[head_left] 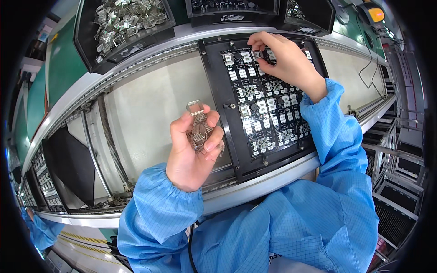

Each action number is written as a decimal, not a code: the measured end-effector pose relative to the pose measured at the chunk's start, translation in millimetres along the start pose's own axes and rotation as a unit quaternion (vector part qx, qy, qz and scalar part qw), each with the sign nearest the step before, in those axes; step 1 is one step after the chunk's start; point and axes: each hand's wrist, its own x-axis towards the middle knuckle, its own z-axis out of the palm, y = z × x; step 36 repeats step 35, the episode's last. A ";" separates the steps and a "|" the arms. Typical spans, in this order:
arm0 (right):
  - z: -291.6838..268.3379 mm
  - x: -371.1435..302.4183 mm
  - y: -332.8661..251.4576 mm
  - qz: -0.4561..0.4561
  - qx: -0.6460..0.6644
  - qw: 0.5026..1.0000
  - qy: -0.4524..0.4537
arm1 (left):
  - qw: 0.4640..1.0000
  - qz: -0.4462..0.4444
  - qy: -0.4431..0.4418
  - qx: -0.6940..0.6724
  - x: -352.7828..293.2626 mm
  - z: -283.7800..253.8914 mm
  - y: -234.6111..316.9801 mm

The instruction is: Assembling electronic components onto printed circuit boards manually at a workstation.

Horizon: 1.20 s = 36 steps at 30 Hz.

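My left hand (191, 150) is cupped around a small heap of square metal frames with slotted sides (199, 132). One of them stands up between its thumb and index finger. To the right, a black carrier (221, 86) holds dark circuit boards (262, 98) bearing white square parts and black round components. Over the far part of these boards is my right hand (287, 61), its thumb and index finger curled toward each other at the far row. Whatever lies between those fingertips is too small and partly hidden to make out.
A black bin (86, 50) full of similar metal frames stands at the far left. Two more black bins (232, 19) (309, 18) hold small dark or shiny parts. The carrier rests between metal conveyor rails (268, 175). At the left edge, a person's blue sleeve (43, 232) shows.
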 end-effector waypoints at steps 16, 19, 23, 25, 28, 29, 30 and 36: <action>6.3 -5.6 -8.1 -0.047 -0.108 0.993 0.007 | 1.000 -0.007 -0.004 0.003 6.4 -0.9 -2.0; 5.7 -8.4 -9.4 -0.032 -0.124 0.992 -0.001 | 1.000 -0.010 0.000 0.011 7.0 -0.6 -2.6; 5.0 -6.0 -9.1 -0.066 -0.138 0.988 0.033 | 0.999 -0.012 0.004 0.030 7.4 2.2 -2.7; 4.3 -5.7 -7.1 -0.097 -0.142 0.983 0.066 | 0.999 -0.026 -0.026 0.033 8.5 3.0 -2.6; 0.8 -7.2 -6.7 -0.044 -0.083 0.994 0.050 | 0.997 -0.034 -0.024 0.071 10.1 5.9 -4.8; -3.0 -8.2 -11.2 -0.045 -0.026 0.997 0.049 | 0.997 -0.034 -0.024 0.071 10.6 6.4 -5.4; -4.7 -7.7 -17.5 -0.048 0.035 0.997 0.047 | 0.994 -0.035 -0.028 0.097 10.0 5.2 -5.5; -13.0 -17.7 -68.4 -0.126 0.285 0.945 -0.096 | 0.977 -0.038 -0.043 0.206 11.5 2.5 -7.5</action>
